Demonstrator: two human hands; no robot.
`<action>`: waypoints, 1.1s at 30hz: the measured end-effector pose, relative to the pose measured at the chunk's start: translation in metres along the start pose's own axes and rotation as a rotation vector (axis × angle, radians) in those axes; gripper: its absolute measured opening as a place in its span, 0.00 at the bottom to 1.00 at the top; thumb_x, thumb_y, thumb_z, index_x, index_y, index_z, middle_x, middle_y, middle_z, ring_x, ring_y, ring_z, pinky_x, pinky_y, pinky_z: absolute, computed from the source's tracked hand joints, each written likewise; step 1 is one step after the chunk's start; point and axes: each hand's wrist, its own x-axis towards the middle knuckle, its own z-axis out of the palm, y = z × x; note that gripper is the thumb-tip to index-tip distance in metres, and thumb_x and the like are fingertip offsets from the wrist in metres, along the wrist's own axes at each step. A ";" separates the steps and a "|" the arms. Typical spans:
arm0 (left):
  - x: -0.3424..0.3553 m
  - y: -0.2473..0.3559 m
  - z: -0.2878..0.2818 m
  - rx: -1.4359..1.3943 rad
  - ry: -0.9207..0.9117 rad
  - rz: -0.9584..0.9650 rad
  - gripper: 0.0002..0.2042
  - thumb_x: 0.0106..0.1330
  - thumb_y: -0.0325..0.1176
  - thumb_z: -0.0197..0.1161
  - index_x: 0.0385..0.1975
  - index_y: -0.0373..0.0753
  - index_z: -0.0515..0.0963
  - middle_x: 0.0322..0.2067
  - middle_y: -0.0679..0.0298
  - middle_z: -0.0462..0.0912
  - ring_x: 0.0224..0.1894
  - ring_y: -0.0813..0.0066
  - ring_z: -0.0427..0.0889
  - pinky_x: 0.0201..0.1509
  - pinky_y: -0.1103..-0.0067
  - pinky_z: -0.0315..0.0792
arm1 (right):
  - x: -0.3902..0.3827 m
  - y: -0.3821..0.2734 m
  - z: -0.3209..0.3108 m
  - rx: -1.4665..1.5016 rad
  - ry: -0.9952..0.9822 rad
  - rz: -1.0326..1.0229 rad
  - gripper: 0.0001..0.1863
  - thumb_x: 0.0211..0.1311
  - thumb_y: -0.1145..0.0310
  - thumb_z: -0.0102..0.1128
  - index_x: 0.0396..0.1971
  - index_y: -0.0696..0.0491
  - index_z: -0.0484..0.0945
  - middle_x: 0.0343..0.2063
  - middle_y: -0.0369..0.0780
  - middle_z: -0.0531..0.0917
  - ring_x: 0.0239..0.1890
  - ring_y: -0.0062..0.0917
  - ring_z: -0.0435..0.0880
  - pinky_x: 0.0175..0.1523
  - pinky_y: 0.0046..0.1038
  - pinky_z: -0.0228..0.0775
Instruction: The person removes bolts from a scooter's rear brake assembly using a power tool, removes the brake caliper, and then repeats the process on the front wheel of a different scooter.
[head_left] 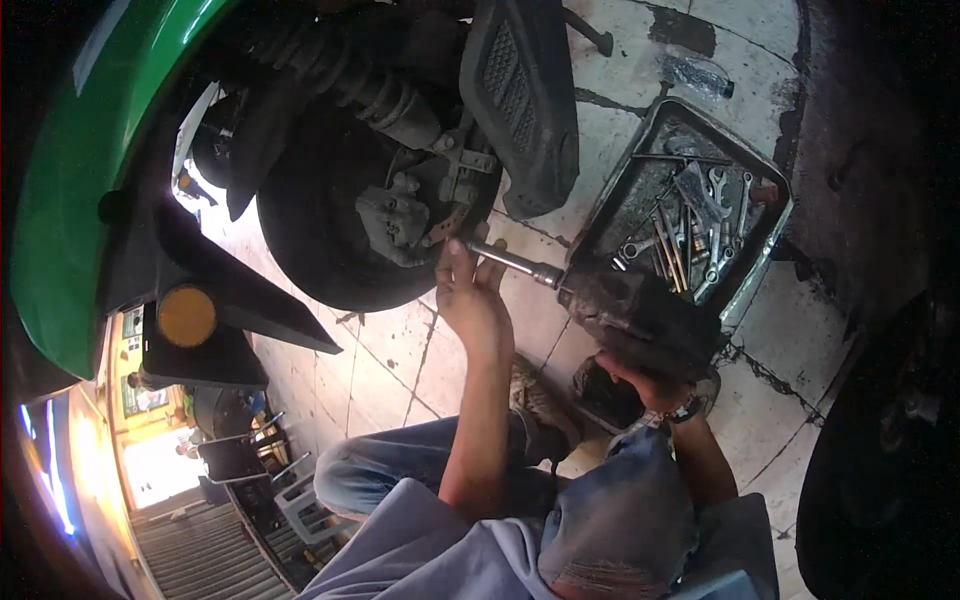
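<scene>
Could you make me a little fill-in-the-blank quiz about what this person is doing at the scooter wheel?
1. The left hand steadies a long metal socket extension against the hub of the rear ____.
2. The right hand grips a dark power tool that drives that ____.
3. Wrenches lie in a metal ____ on the tiled floor.
4. The scooter's body panel is coloured ____.

Missing words: wheel; extension; tray; green

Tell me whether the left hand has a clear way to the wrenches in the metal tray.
Probably not: the left hand steadies the long socket extension at the wheel hub, and the dark power tool lies between it and the wrenches.
</scene>
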 end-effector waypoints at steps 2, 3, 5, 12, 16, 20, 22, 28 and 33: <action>-0.002 0.005 -0.007 -0.074 -0.014 -0.040 0.20 0.76 0.39 0.58 0.59 0.31 0.70 0.52 0.55 0.80 0.57 0.65 0.79 0.67 0.69 0.72 | 0.006 0.016 0.007 -0.205 0.019 -0.296 0.18 0.62 0.69 0.71 0.51 0.56 0.84 0.39 0.37 0.85 0.29 0.18 0.80 0.35 0.25 0.74; 0.000 0.007 -0.011 -0.074 -0.010 -0.044 0.20 0.76 0.39 0.58 0.59 0.31 0.70 0.52 0.55 0.80 0.57 0.65 0.79 0.67 0.69 0.72 | 0.010 0.023 0.008 -0.269 0.012 -0.379 0.17 0.62 0.70 0.71 0.50 0.58 0.84 0.37 0.37 0.85 0.27 0.18 0.79 0.33 0.24 0.73; 0.008 0.012 -0.020 -0.099 -0.052 -0.088 0.19 0.76 0.38 0.59 0.57 0.31 0.72 0.51 0.57 0.81 0.57 0.68 0.79 0.65 0.74 0.72 | 0.018 0.031 0.015 -0.267 0.011 -0.376 0.17 0.61 0.70 0.72 0.50 0.58 0.84 0.36 0.37 0.85 0.25 0.17 0.78 0.32 0.24 0.73; 0.019 0.016 -0.037 -0.137 -0.025 -0.151 0.17 0.74 0.37 0.62 0.56 0.34 0.72 0.48 0.59 0.81 0.56 0.69 0.79 0.62 0.76 0.73 | 0.029 0.003 0.010 -0.608 -0.050 -0.526 0.22 0.67 0.65 0.67 0.60 0.53 0.79 0.56 0.38 0.83 0.56 0.22 0.81 0.58 0.26 0.75; 0.018 0.011 -0.029 -0.186 -0.007 -0.214 0.16 0.73 0.39 0.63 0.54 0.37 0.73 0.45 0.63 0.81 0.53 0.75 0.79 0.63 0.79 0.71 | 0.018 0.046 0.006 -0.295 -0.084 -0.225 0.30 0.69 0.62 0.63 0.68 0.52 0.69 0.66 0.39 0.75 0.66 0.24 0.73 0.74 0.29 0.60; 0.014 0.010 -0.029 -0.283 -0.007 -0.205 0.14 0.74 0.36 0.61 0.53 0.36 0.75 0.46 0.62 0.84 0.51 0.74 0.83 0.56 0.79 0.77 | 0.020 0.050 0.010 -0.305 -0.024 -0.214 0.28 0.70 0.63 0.64 0.66 0.53 0.71 0.61 0.40 0.79 0.59 0.21 0.79 0.65 0.27 0.71; 0.011 0.009 -0.026 -0.222 -0.051 -0.214 0.14 0.75 0.37 0.60 0.54 0.36 0.74 0.47 0.62 0.84 0.52 0.74 0.83 0.59 0.77 0.76 | 0.020 0.043 0.011 -0.303 -0.011 -0.214 0.27 0.70 0.63 0.64 0.65 0.53 0.71 0.60 0.40 0.80 0.57 0.20 0.80 0.63 0.26 0.73; -0.001 0.009 -0.027 -0.084 -0.067 -0.235 0.24 0.75 0.43 0.58 0.64 0.36 0.68 0.61 0.53 0.76 0.62 0.61 0.75 0.69 0.66 0.66 | 0.022 0.053 0.016 -0.532 0.017 -0.456 0.19 0.65 0.66 0.69 0.55 0.54 0.82 0.44 0.35 0.88 0.40 0.19 0.85 0.47 0.25 0.80; -0.008 0.013 -0.019 -0.082 -0.061 -0.236 0.26 0.76 0.43 0.57 0.66 0.33 0.65 0.61 0.52 0.76 0.63 0.59 0.75 0.68 0.66 0.66 | 0.017 0.126 0.018 -0.291 0.113 -0.330 0.25 0.64 0.62 0.69 0.60 0.47 0.79 0.59 0.41 0.81 0.63 0.31 0.77 0.71 0.37 0.62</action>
